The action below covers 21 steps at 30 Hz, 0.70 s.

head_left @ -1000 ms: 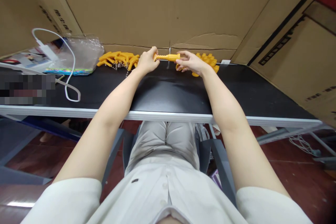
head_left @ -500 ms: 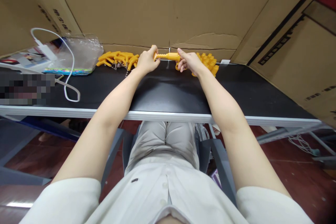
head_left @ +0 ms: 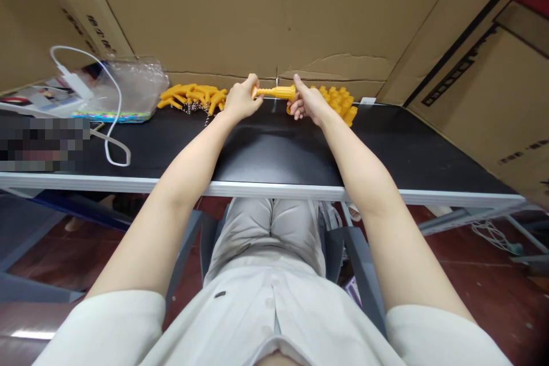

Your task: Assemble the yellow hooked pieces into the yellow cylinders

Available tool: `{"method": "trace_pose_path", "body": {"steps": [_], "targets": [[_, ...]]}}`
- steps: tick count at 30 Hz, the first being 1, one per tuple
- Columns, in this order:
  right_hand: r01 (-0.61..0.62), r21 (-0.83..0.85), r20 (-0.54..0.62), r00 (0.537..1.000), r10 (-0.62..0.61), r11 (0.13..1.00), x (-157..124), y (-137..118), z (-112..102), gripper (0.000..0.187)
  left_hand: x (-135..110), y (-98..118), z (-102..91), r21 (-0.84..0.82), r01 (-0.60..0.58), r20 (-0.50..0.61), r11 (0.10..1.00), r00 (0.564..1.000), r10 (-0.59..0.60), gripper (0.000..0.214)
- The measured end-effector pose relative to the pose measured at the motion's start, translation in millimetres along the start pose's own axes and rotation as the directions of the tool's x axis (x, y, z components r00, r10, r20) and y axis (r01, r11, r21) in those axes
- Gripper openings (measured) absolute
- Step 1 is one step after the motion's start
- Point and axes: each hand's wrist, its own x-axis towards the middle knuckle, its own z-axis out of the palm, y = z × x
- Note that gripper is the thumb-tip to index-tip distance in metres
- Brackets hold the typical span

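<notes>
A yellow plastic rod-shaped part (head_left: 274, 92) is held level above the black table (head_left: 274, 148) near its far edge. My left hand (head_left: 241, 100) is closed round the part's left end. My right hand (head_left: 307, 104) is closed at the right end, thumb pressed against the tip. Left of my hands lies a pile of yellow parts with small chains (head_left: 193, 97). Behind my right hand sits a second heap of yellow parts (head_left: 338, 100).
A clear plastic bag (head_left: 128, 88) and a white charger with its cable (head_left: 103, 108) lie at the table's left. Cardboard sheets (head_left: 274, 11) wall in the back and right side. The table's metal front edge (head_left: 274, 190) runs above my lap.
My right hand has drawn in from an open, spread grip to a closed one at the part's right end, thumb now on the tip. The left hand has stayed put.
</notes>
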Motion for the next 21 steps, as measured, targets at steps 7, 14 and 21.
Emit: {"method": "trace_pose_path", "body": {"steps": [7,14,21], "targets": [[0.017,0.143,0.094,0.995,-0.031,0.99,-0.9,4.0,-12.3,0.059,0.9,-1.0,-1.5,0.005,0.058,0.016,0.998,0.998,-0.058,0.029],[0.079,0.166,0.081,0.992,-0.093,0.983,-3.7,4.0,-10.0,0.037,-0.6,2.0,-4.9,-0.006,0.043,0.009,0.999,0.999,-0.043,0.028],[0.075,0.098,0.036,0.996,-0.079,0.992,-9.5,-5.0,-4.8,0.055,-1.4,3.1,-4.3,-0.005,0.037,0.013,0.999,0.999,-0.037,0.029]]}}
